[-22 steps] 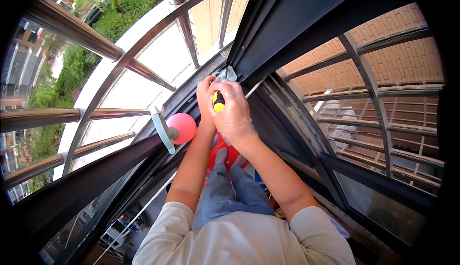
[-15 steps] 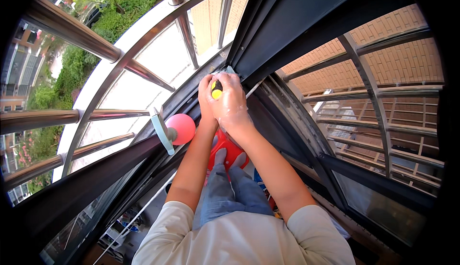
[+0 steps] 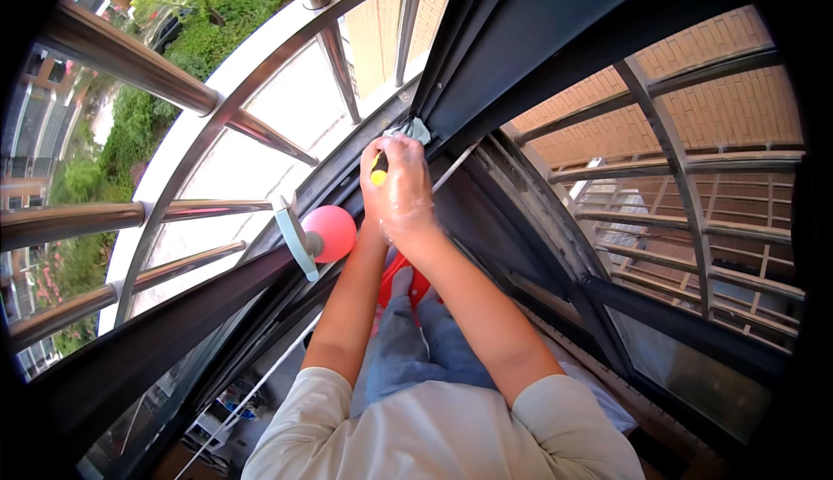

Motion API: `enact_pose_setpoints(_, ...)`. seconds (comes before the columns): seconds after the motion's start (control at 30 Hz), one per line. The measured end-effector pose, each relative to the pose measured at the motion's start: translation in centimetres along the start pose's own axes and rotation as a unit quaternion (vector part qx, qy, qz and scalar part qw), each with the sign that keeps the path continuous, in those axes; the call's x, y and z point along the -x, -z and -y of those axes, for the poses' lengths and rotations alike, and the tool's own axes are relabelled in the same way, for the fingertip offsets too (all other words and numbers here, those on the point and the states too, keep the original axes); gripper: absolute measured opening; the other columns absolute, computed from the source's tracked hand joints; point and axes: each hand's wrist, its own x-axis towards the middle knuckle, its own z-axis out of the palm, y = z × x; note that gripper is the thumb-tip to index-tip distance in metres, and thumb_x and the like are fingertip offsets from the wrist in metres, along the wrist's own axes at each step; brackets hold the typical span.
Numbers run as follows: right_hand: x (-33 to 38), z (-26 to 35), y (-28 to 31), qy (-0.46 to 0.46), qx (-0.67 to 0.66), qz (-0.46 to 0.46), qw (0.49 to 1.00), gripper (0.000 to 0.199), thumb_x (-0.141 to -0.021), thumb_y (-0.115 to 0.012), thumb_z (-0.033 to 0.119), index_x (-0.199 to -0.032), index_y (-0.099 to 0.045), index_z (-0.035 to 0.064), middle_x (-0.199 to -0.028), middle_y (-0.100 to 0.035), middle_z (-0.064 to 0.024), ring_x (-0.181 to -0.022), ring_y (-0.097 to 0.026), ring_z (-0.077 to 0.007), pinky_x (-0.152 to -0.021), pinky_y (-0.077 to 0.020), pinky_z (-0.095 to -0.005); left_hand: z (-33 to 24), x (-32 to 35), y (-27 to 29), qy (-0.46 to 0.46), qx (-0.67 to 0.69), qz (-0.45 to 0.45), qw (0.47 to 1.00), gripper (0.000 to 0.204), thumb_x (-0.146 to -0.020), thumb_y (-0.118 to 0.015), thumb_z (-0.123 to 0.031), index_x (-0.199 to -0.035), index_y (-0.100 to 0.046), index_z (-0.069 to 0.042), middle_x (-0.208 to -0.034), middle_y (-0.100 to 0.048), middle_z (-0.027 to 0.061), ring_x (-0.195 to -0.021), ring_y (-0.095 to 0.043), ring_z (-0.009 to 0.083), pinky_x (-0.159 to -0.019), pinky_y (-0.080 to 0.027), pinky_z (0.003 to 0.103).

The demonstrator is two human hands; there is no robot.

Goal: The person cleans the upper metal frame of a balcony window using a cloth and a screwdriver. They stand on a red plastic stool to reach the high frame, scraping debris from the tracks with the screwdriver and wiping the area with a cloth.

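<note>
My right hand [image 3: 408, 194] is closed round a tool with a yellow-and-black handle [image 3: 380, 170], perhaps a screwdriver; its working end is hidden. My left hand [image 3: 370, 161] is closed against the right one, its fingers partly covered, apparently on the same tool. A glossy, clear film or wetness shows on the right hand. Just beyond the fingertips, a crumpled pale grey-green cloth [image 3: 416, 130] lies in the corner of the dark window track [image 3: 382, 122]. To the left of my forearms, a pink round object [image 3: 329, 233] with a light blue flat piece [image 3: 296, 235] rests at the frame.
Curved metal bars [image 3: 186, 163] stand outside on the left, with greenery beyond. A dark window frame [image 3: 521, 55] rises on the right, and more bars [image 3: 668, 142] lie past it. My feet are on a red stool [image 3: 392, 282]. A white pole [image 3: 252, 393] slants at lower left.
Both hands have shifted slightly left and toward me, and the tool handle has tilted left. More of the cloth shows beyond the fingers.
</note>
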Motion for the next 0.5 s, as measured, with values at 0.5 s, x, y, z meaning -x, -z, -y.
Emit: enact_pose_setpoints(0.5,0.8,-2.9,0.9,0.072,-0.031,-0.013,0.997,0.035,-0.073,-0.067,0.009,-0.105,-0.054,0.0033,-0.111,-0.052,-0.0237,-0.1,-0.054,-0.0406,-0.086,-0.0464,-0.0415,-2.2,-0.1,-0.2,0.001,-0.026,-0.023,0.999,0.021,-0.073,-0.06,-0.016,-0.088,-0.057,-0.002,-0.095,-0.055,0.0144,-0.091,-0.053,0.0326,-0.08,-0.042,0.036)
